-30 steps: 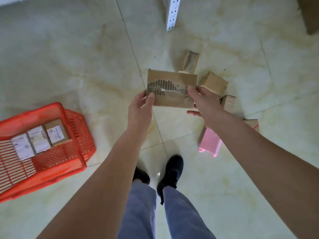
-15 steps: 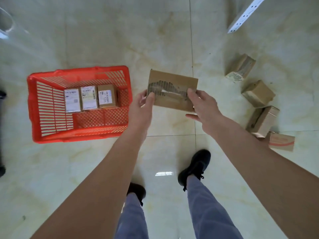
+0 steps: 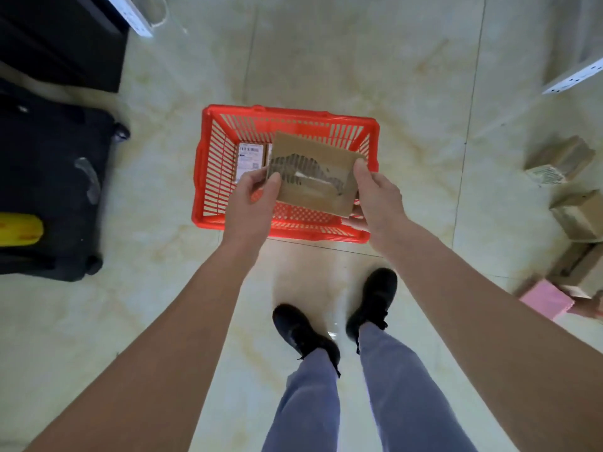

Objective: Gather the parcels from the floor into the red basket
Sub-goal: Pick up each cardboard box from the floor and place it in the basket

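black suitcase (image 3: 49,190), black shoes (image 3: 303,331), white rail (image 3: 574,76)

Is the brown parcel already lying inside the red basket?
No, both hands, left hand and right hand, hold the parcel above the basket.

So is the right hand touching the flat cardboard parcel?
Touching. The head view shows the right hand pinching the flat cardboard parcel's right edge, thumb on top, above the red basket.

Both bare arms reach forward and down, 2 hands level. The left hand (image 3: 253,199) and the right hand (image 3: 375,195) each pinch an opposite edge of a flat parcel (image 3: 313,177), thumbs on top.
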